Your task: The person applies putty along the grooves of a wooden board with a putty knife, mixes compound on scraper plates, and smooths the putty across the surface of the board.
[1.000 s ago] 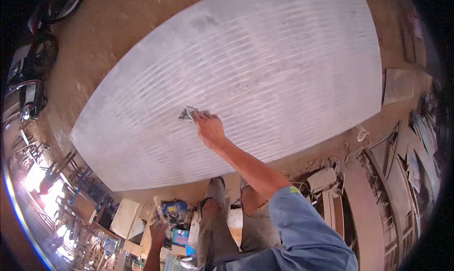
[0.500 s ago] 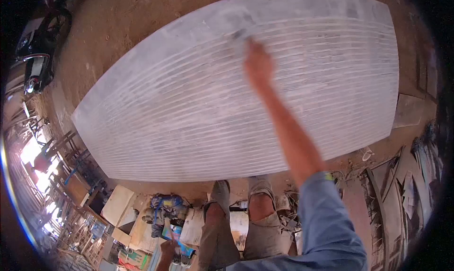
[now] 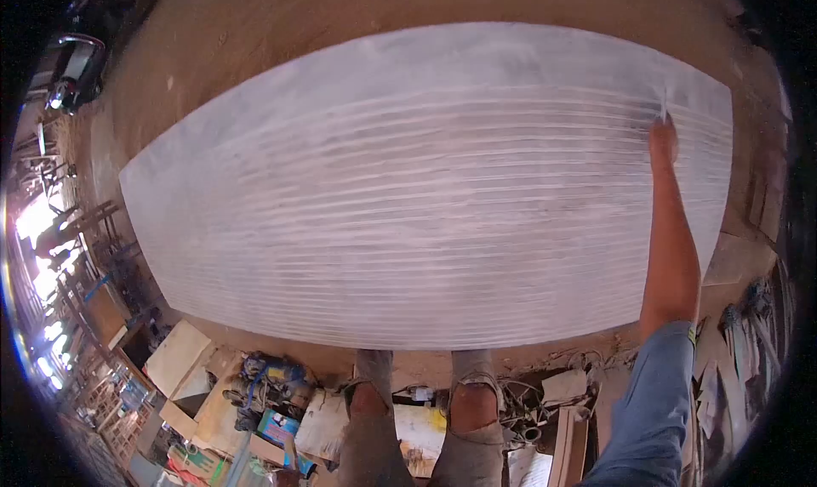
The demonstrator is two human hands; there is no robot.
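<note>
A large pale panel [image 3: 408,181] with a curved outline and many long parallel ridges fills the middle of the view. My right hand [image 3: 663,138] is closed on a small flat scraper-like tool [image 3: 664,106], over the panel's upper right part. The tool is blurred, and its exact shape is unclear. At the bottom edge, left of my knees, a light stick-like handle [image 3: 292,449] shows. My left hand [image 3: 288,479] is almost wholly cut off beside it, with its fingers hidden.
Below the panel lie a cardboard box [image 3: 179,359], a blue and yellow machine [image 3: 277,381] and loose scraps. Wooden strips [image 3: 728,393] stand at the lower right. A motorcycle [image 3: 77,70] is at the upper left, on the dirt floor [image 3: 255,28].
My right hand has swept rightward along the ridges with the tool. The view has shifted, so the panel appears lower. My left hand has dropped toward the bottom edge.
</note>
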